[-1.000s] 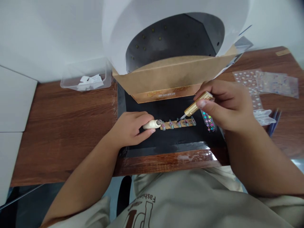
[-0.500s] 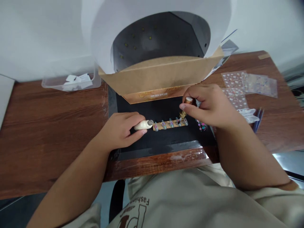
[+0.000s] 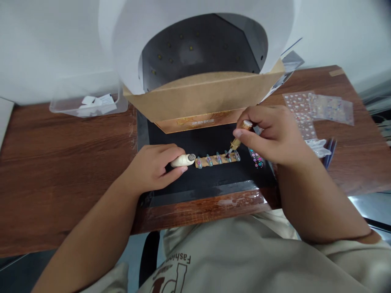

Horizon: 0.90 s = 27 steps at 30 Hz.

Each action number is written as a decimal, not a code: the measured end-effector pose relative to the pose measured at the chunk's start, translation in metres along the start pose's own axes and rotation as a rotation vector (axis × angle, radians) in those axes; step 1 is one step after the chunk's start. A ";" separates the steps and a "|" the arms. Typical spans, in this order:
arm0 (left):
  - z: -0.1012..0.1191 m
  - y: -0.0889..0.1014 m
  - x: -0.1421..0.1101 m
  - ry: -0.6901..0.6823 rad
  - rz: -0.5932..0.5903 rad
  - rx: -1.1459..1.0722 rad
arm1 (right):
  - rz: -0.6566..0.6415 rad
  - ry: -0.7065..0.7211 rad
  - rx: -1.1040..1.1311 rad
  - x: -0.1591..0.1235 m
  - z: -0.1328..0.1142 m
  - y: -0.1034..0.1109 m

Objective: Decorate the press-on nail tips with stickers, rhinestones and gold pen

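My left hand is closed around a small white bottle, tilted so its threaded neck points right. Just past that neck lies a cardboard strip carrying several press-on nails with coloured decorations. Between thumb and fingers, my right hand pinches a gold-handled nail brush. The brush slants down to the left, and its tip is at the second nail from the right end. Whether the bristles touch that nail is too small to tell. The strip lies on a black mat.
A nail lamp stands on a cardboard box behind the strip. Flower-shaped sequins lie right of the strip. Decal sheets are farther right, and a clear plastic tray holding white papers stands back left.
The brush leans a little more to the right at its handle end, while its tip stays by the same nail. The whole view has shifted slightly; my left hand keeps its hold.
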<state>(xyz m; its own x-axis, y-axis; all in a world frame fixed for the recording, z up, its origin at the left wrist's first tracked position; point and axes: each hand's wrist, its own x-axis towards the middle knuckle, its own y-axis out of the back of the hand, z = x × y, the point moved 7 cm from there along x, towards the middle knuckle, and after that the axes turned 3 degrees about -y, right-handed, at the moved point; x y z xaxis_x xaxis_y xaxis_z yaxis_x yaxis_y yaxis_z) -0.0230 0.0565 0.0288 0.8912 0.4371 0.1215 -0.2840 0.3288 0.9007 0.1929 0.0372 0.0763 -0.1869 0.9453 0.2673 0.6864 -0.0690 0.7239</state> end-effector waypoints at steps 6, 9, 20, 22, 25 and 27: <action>-0.001 -0.001 0.000 0.015 -0.012 -0.006 | -0.085 0.007 -0.069 0.000 -0.001 -0.009; -0.001 -0.001 0.001 0.021 -0.016 -0.008 | -0.060 -0.029 -0.103 0.002 0.005 -0.010; 0.000 -0.001 0.000 0.025 -0.020 -0.010 | 0.000 -0.077 -0.040 0.001 0.010 -0.002; 0.000 0.000 0.000 0.018 -0.018 -0.005 | -0.088 -0.078 -0.026 0.002 0.008 -0.007; 0.000 0.000 0.000 0.016 -0.017 -0.003 | -0.157 -0.069 -0.055 0.003 0.008 -0.012; 0.000 0.000 0.000 0.020 -0.018 -0.006 | -0.144 -0.067 -0.085 0.003 0.009 -0.012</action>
<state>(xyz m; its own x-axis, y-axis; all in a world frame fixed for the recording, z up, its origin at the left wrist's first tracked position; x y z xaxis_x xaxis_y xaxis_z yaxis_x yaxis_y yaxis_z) -0.0230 0.0565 0.0287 0.8887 0.4480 0.0969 -0.2703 0.3413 0.9003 0.1904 0.0439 0.0621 -0.2301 0.9662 0.1163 0.5932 0.0445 0.8038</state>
